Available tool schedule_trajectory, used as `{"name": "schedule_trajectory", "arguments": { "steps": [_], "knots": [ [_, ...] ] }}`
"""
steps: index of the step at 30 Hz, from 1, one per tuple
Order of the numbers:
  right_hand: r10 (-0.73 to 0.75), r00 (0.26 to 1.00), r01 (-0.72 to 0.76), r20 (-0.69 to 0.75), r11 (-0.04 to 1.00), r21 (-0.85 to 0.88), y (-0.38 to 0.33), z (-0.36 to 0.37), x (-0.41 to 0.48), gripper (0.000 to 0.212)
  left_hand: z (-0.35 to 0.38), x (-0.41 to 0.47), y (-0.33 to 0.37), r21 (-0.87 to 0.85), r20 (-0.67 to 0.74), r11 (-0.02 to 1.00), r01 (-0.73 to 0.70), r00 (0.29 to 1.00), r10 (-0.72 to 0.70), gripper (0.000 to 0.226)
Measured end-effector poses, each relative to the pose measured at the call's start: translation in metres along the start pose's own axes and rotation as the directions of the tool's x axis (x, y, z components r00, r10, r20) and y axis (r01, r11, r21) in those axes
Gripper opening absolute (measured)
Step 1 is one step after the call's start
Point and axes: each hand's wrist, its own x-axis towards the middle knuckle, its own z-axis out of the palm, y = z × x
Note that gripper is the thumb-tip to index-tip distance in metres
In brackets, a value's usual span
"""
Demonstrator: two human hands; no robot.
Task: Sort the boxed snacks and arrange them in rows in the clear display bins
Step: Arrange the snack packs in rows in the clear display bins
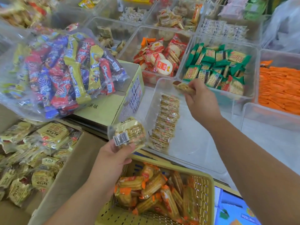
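My left hand (113,153) grips a small stack of clear-wrapped yellow cracker packs (128,133), barcode side up, just left of a clear display bin (194,143). Inside that bin a row of the same cracker packs (165,122) stands on edge along its left side. My right hand (201,101) pinches one cracker pack (182,87) above the far end of that row, near the bin's back wall. The right part of the bin shows only its bare floor.
An open carton of yellow cracker packs (32,155) sits at lower left. A yellow basket (209,192) of orange-wrapped biscuits lies below my hands. A clear bag of colourful snack sticks (61,72) rests on a carton (113,101). Filled clear bins with red (162,59), green (217,67) and orange packs (279,88) stand behind.
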Motion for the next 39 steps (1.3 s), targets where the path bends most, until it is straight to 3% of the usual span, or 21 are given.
{"name": "schedule_trajectory", "arguments": {
  "steps": [4,10,22,26,29,31,34,37,39],
  "knots": [
    [-0.070,0.991,0.091,0.113,0.976,-0.200,0.015,0.032,0.040,0.019,0.008,0.011,0.002,0.098,-0.022,0.994,-0.057,0.998,0.059,0.032],
    [-0.090,0.948,0.206,0.305,0.905,-0.372,0.036,0.078,0.060,0.016,0.009,0.026,-0.002,0.170,-0.043,0.984,-0.058,0.997,0.066,0.026],
    [-0.034,0.950,0.158,0.311,0.911,-0.381,0.044,0.095,0.072,0.010,0.017,0.044,-0.004,0.392,-0.028,0.912,-0.118,0.990,0.140,0.018],
    [0.055,0.965,0.017,0.256,0.962,-0.271,0.048,0.096,0.069,0.024,0.021,0.062,0.000,0.479,0.082,0.865,-0.148,0.989,0.124,0.015],
    [0.143,0.967,-0.108,0.213,0.980,-0.166,0.050,0.099,0.067,0.032,0.029,0.071,0.005,0.570,0.192,0.796,-0.202,0.975,0.110,0.039],
    [0.251,0.949,-0.261,0.191,0.965,0.030,0.051,0.098,0.063,0.048,0.033,0.080,0.002,0.590,0.230,0.783,-0.196,0.971,0.070,0.027],
    [0.448,0.880,-0.475,0.158,0.809,0.347,0.055,0.098,0.051,0.058,0.037,0.090,-0.004,0.634,0.243,0.756,-0.164,0.970,0.007,0.005],
    [0.576,0.797,-0.585,0.181,0.662,0.469,0.056,0.101,0.047,0.063,0.041,0.092,-0.007,0.630,0.232,0.760,-0.158,0.973,0.011,0.027],
    [0.625,0.753,-0.631,0.208,0.593,0.500,0.053,0.104,0.050,0.068,0.042,0.094,-0.008,0.626,0.233,0.764,-0.156,0.973,0.007,0.015]
  ]
}}
